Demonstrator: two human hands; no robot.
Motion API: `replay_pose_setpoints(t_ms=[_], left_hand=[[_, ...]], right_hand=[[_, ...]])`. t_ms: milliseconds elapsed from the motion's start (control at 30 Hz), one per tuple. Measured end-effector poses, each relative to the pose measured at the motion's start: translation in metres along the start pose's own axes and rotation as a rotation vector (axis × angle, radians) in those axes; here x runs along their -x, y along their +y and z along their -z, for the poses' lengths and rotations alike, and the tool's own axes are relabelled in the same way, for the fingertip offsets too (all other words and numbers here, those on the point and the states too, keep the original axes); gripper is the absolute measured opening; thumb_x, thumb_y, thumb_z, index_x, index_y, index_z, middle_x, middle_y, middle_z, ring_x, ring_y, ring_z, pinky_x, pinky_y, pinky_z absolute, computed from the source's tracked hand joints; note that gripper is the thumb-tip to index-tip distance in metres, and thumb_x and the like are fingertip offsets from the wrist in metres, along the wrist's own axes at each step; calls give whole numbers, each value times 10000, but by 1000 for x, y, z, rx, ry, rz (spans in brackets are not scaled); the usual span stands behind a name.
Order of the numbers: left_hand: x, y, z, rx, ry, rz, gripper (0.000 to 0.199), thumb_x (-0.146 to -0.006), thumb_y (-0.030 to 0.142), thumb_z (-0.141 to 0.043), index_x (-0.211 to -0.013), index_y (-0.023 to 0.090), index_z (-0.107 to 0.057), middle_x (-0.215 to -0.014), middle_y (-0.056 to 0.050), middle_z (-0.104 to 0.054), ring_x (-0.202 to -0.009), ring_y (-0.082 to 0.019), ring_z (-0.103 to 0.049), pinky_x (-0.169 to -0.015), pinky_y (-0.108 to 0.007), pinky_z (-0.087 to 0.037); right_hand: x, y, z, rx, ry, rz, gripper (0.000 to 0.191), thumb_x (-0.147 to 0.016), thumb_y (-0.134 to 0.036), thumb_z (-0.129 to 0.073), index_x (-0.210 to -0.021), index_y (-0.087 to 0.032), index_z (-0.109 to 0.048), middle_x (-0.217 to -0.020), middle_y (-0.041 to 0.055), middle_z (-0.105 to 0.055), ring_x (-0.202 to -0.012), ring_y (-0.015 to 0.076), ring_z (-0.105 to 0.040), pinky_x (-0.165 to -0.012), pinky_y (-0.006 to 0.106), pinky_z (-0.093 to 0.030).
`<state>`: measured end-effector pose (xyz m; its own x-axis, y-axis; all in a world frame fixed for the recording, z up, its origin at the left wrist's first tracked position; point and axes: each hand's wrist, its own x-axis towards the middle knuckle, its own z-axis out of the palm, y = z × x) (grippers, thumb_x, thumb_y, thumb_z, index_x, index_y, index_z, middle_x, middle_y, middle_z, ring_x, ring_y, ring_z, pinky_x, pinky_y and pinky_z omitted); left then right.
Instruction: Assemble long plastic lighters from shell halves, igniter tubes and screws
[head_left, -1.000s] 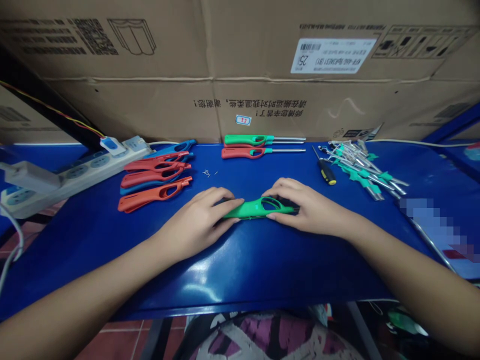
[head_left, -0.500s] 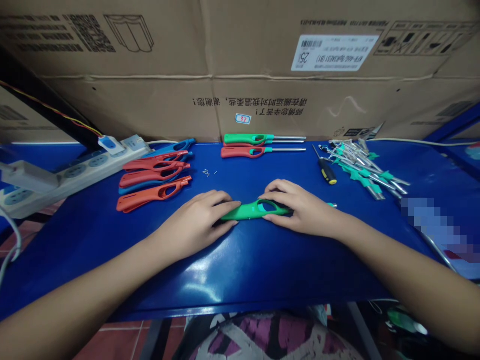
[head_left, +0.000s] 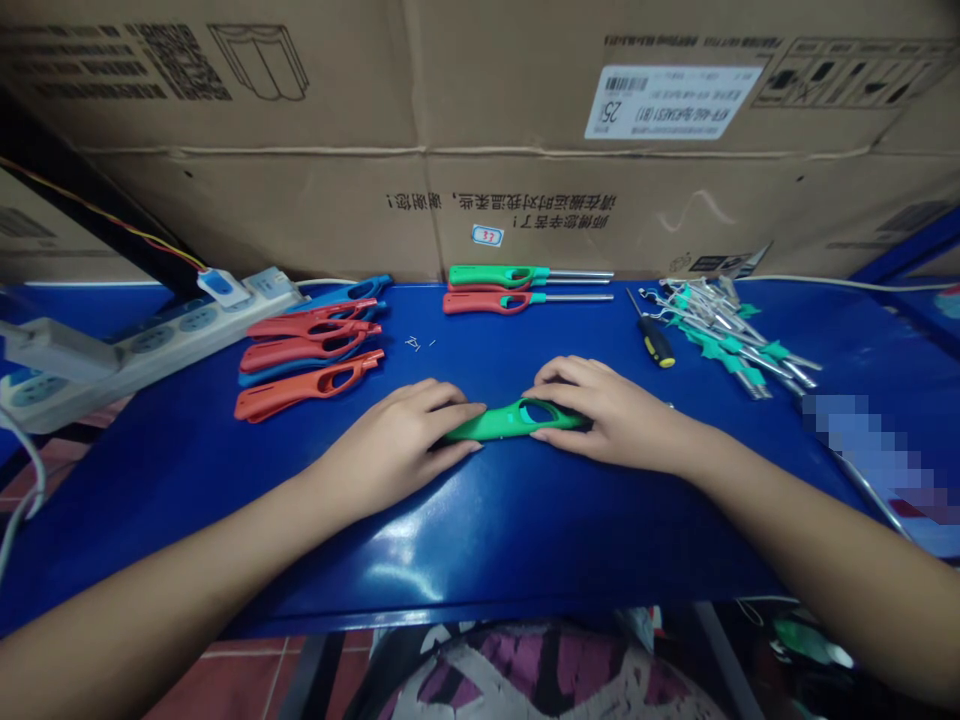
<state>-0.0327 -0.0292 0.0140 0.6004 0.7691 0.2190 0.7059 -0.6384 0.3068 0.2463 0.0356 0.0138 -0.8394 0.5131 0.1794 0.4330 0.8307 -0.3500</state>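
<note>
A green long-nosed lighter (head_left: 491, 424) lies sideways across the middle of the blue table, between my hands. My left hand (head_left: 420, 425) is closed on its handle end, thumb below and fingers above. Around the other end, by the trigger opening, my right hand (head_left: 589, 410) is closed too, thumb in front. A teal trigger part shows inside the opening. My right hand and wrist cover most of the lighter's nozzle side. Behind the hands, a green lighter (head_left: 491, 276) and a red lighter (head_left: 484, 302) with metal nozzles lie side by side.
Red and blue handle shells (head_left: 311, 388) are stacked at left, beside a white power strip (head_left: 169, 335). Small screws (head_left: 414, 344) lie behind my left hand. A yellow-black screwdriver (head_left: 655, 342) and a pile of metal nozzle assemblies (head_left: 727, 335) sit at right. A cardboard box (head_left: 300, 190) walls the back.
Both hands keep their grip on the green lighter and have barely moved, shifting very slightly to the right. The nozzle tip beyond my right wrist shows less now.
</note>
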Motion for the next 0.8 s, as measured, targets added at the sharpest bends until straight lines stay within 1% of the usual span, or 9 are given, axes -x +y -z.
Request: replay_pose_setpoints(t_ms=[200,400,500,633,800], left_hand=[[0,-2,-2,43,15,-1,338,-972,334,-624,-1267,178,-669,-1077,-99,-669,-993,-232,-628,-884,-382,-545],[0,-4,-3,30,10,-9,352,-971,343,-626,-1276,171,-665,-1089,-99,-666,-1004,-229,-625,-891,-373,-545],[-1,-1,-2,-47,-3,-23,344,-990,338,-592,-1278,166,-662,-1084,-103,-671,-987,-233,-631,-870,-374,-552],[0,3,-1,-200,-10,-54,341,-1010,328,-542,-1277,151,-657,-1068,-114,-681,-941,-242,-644,-808,-377,-567],[0,3,-1,-195,-6,-61,351,-999,327,-559,-1290,151,-648,-1086,-116,-680,-968,-246,-649,-826,-377,-570]], right_hand=[[0,-1,-1,8,-7,-6,330,-962,-393,-620,-1233,-207,-638,-1185,114,-616,-1088,258,-604,-915,425,-453],[0,-1,-3,46,-4,-4,358,-949,-402,-644,-1239,-193,-653,-1189,118,-625,-1084,270,-615,-889,426,-476],[0,-2,-4,63,9,-26,371,-944,-413,-647,-1241,-191,-668,-1175,118,-630,-1040,269,-621,-879,429,-490],[0,-4,-4,5,9,-83,385,-930,-407,-667,-1252,-197,-672,-1120,107,-634,-959,243,-632,-817,381,-518],[-1,-7,1,-16,-19,-105,350,-913,-372,-687,-1222,-206,-682,-1076,90,-637,-919,229,-633,-798,358,-505]])
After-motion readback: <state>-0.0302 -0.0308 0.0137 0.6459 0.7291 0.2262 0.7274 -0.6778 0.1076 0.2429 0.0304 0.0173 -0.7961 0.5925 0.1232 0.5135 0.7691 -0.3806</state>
